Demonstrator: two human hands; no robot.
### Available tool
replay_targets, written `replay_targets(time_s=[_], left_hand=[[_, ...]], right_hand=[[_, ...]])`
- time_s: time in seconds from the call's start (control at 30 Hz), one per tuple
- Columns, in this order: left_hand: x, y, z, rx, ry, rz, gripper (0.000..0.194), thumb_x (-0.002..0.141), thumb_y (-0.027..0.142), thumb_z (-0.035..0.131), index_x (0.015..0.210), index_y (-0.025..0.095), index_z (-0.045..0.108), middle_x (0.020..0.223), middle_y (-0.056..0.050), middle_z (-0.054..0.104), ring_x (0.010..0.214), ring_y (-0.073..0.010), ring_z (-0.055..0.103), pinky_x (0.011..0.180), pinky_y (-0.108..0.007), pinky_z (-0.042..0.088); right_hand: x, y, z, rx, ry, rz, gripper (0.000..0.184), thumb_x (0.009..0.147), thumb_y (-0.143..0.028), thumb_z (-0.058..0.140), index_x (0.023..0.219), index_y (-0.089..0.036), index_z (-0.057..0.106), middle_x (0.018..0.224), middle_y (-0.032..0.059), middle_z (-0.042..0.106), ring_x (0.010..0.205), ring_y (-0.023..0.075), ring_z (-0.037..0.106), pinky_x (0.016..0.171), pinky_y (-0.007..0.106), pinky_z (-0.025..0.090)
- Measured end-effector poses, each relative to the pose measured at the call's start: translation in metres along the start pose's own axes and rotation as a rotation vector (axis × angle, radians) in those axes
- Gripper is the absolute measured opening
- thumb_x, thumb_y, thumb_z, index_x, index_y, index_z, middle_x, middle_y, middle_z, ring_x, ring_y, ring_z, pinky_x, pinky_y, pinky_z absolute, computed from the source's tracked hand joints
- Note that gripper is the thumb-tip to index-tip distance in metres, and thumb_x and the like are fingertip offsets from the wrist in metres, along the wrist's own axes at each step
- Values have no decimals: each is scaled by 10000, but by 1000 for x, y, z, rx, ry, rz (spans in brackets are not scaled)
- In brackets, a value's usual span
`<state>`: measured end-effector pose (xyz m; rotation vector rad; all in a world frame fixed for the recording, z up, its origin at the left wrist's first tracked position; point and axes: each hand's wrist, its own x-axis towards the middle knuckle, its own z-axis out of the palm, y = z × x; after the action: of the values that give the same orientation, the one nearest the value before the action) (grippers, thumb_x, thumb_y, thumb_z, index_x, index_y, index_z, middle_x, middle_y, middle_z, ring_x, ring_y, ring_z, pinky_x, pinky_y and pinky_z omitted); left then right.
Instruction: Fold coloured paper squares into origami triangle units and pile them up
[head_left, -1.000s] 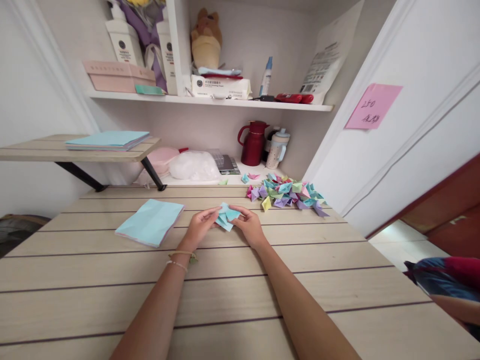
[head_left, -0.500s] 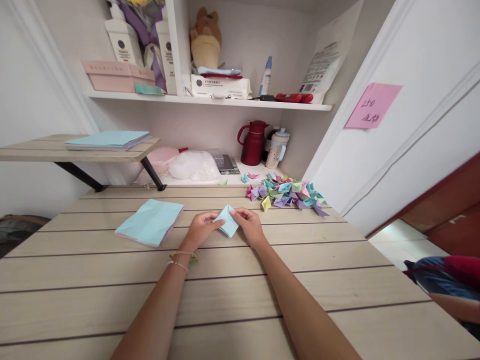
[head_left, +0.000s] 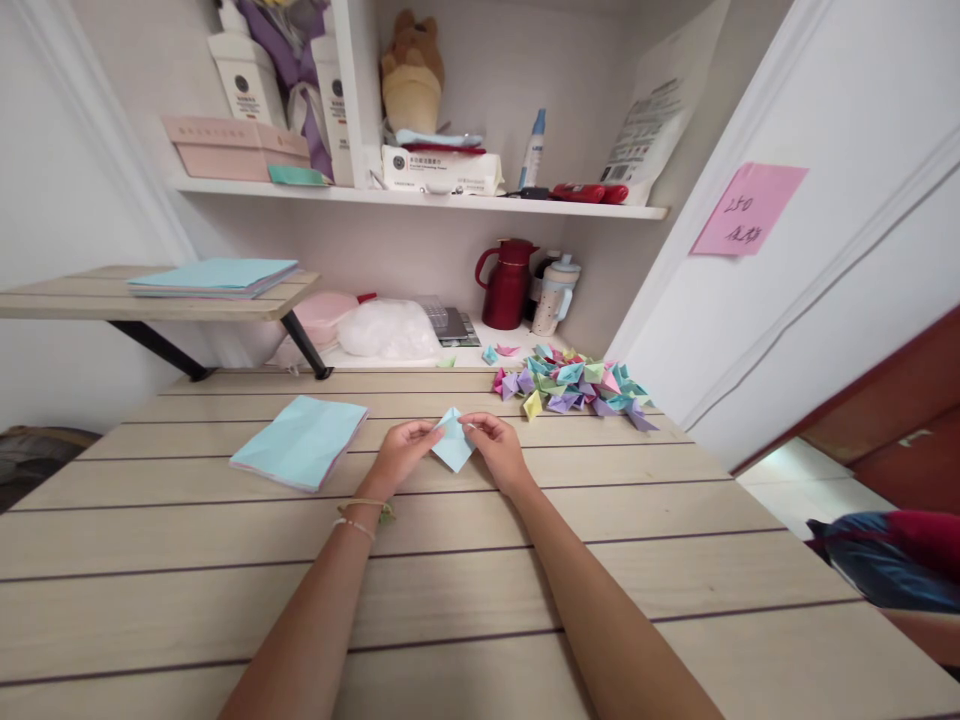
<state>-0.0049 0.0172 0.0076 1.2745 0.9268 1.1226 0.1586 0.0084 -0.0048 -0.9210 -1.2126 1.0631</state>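
Observation:
A small light-blue folded paper (head_left: 454, 446) is held between my two hands, just above the wooden table (head_left: 465, 560). My left hand (head_left: 406, 449) pinches its left corner, thumb on top. At the right edge, my right hand (head_left: 495, 446) grips it between thumb and fingers near the upper fold. To the left lies a stack of light-blue paper sheets (head_left: 300, 443), with pinkish edges showing beneath. A heap of colourful folded paper pieces (head_left: 574, 385) sits beyond my right hand, and a yellow folded piece (head_left: 532, 405) lies at its near side.
A raised wooden shelf (head_left: 45, 295) at the left carries another paper stack (head_left: 214, 276). Behind the table stand a red jug (head_left: 507, 285) and a pale cup (head_left: 556, 297), with a white plastic bag (head_left: 388, 330) to their left. Another person's leg (head_left: 892, 560) shows at the right.
The folded paper has turned and shifted slightly left in my hands. The fingers of my right hand have moved along its upper right edge.

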Motion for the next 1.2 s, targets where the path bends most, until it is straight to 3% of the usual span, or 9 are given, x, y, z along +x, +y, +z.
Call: replay_targets(time_s=[0.17,0.23,0.43,0.57,0.7,0.87,1.0,1.07,1.2], left_hand=[[3,-5,-4,-40,128,52,364,638,323,671,943,170,543,621,11,626,562,-132,583,542,-229,450],[3,-4,-4,-24,134,76,325,644,312,660,917,175,550,610,18,615,546,-123,569,535,-218,435],[1,2,-1,55,114,95,233,615,286,683,798,148,642,780,-32,664,709,-150,592,647,-229,442],[-1,1,-1,72,99,84,291,604,303,704,843,145,656,753,-27,665,670,-146,589,629,-240,451],[-1,-1,-1,25,37,84,383,559,275,743,904,145,640,835,-44,675,732,-157,607,674,-250,466],[1,2,0,-70,105,61,479,617,335,706,1038,157,563,879,-63,662,757,-165,622,658,-250,485],[2,2,1,-134,96,21,380,657,442,642,875,136,591,835,-69,662,737,-179,630,633,-267,499],[2,0,1,-136,88,25,373,630,417,673,859,137,585,815,-61,664,730,-175,630,639,-269,501],[1,-2,-1,-117,48,57,535,579,282,736,1050,168,506,835,-48,668,730,-161,636,677,-275,502]], right_hand=[[-3,-2,3,14,-147,21,359,594,-283,709,935,-187,650,869,39,669,761,170,600,656,278,472],[-3,-1,4,20,-166,33,387,591,-289,714,957,-185,646,876,43,671,775,175,606,673,287,480],[-2,1,3,8,-131,27,356,651,-306,668,988,-190,647,882,43,671,743,161,601,680,290,484],[-3,1,2,-39,-139,33,295,682,-302,643,952,-185,664,805,35,674,684,153,594,660,290,481],[-4,-1,3,2,-154,5,292,665,-288,664,942,-194,662,905,43,670,778,170,606,716,292,475],[-2,1,3,4,-121,13,301,665,-274,660,952,-183,654,827,38,672,703,153,600,651,272,471],[-1,2,1,-2,-92,16,336,645,-266,674,966,-169,647,825,40,673,697,149,599,647,268,469],[-1,2,1,2,-105,20,376,624,-263,690,983,-166,639,863,48,673,719,156,604,664,276,473],[0,5,0,-19,-103,11,426,605,-265,704,1016,-183,627,949,59,662,773,173,607,694,295,481]])
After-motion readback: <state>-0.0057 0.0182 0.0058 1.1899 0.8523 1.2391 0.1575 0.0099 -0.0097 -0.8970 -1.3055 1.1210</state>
